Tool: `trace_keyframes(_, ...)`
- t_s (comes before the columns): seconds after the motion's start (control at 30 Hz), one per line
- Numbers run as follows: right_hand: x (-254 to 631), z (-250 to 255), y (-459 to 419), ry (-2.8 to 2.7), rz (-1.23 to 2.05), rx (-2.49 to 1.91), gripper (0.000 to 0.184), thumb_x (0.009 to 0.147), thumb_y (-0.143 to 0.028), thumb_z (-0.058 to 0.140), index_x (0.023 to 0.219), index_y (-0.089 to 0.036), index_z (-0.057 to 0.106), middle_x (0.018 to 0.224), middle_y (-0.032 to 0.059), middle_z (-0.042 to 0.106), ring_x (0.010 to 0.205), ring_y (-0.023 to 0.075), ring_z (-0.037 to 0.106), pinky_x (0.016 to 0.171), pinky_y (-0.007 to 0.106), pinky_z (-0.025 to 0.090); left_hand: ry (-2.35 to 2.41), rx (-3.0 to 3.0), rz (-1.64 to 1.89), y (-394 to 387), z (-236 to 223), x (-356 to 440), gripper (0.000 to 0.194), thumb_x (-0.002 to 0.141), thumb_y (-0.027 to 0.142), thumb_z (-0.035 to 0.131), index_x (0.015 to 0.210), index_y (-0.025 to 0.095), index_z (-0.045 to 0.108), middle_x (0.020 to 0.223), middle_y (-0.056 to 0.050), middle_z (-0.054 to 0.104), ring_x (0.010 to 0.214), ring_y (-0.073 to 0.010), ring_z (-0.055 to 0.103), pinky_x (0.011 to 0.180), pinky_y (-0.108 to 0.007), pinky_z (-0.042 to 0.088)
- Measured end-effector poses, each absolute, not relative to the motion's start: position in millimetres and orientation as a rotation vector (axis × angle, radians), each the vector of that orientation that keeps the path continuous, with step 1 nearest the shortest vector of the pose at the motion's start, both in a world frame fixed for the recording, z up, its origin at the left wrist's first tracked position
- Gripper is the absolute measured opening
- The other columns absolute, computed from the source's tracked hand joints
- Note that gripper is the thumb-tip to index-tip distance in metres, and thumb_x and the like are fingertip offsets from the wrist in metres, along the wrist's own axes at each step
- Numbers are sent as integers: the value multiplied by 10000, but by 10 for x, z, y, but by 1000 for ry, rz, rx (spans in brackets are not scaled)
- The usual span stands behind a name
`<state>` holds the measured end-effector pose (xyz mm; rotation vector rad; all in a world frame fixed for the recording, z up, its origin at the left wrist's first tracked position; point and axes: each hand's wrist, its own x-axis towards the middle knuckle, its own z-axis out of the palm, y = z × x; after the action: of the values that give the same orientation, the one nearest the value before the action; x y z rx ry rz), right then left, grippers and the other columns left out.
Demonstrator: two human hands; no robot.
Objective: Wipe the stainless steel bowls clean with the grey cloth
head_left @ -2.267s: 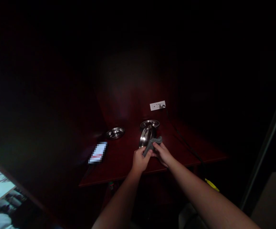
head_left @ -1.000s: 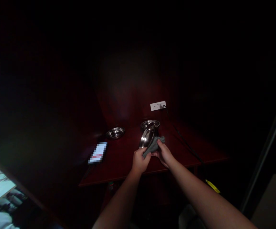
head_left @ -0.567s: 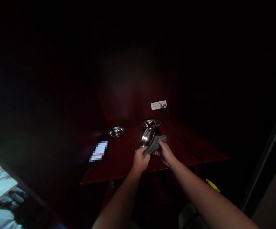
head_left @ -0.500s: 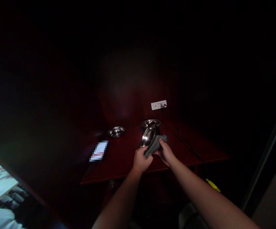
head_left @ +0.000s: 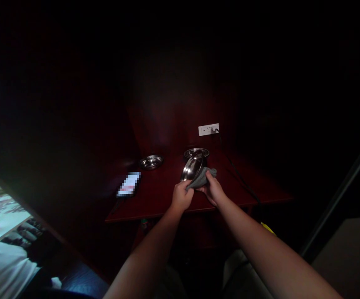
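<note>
A shiny steel bowl (head_left: 191, 168) is held tilted on its side above the dark red desk (head_left: 155, 203). My left hand (head_left: 181, 196) grips its near left rim, with an end of the grey cloth (head_left: 200, 178) at the thumb. My right hand (head_left: 212, 189) is closed on the cloth, pressing it to the bowl's right side; those fingers are partly hidden. Behind the bowl lies a round steel plate (head_left: 195, 152), partly covered by it. Farther left a shallow steel dish (head_left: 151, 161) rests on the desk.
A phone with a lit, blurred screen (head_left: 129, 184) lies at the desk's left. A white socket panel (head_left: 208, 129) on the back wall has a plug in it, its dark cable (head_left: 242, 180) running down the right side. Something yellow (head_left: 267, 228) shows below the desk's right edge.
The view has tipped slightly downward, so the desk and its items appear higher. Both hands keep hold of the bowl and cloth, with only a slight shift in the bowl's tilt.
</note>
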<state>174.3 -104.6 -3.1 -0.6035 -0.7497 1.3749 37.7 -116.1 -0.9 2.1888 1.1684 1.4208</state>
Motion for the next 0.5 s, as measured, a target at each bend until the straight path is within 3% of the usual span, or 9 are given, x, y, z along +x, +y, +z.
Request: trace_keyframes(0.5,1729,-56,-1024,-732,1383,-599,323,766,-485,614,925,-206,588,832,59,714,807,225,672,625,370,567,1263,2274,1398,-1168,1,392,211,733,121,446,723,154,654,656,-31,622,632,-150,544,631,-236,402)
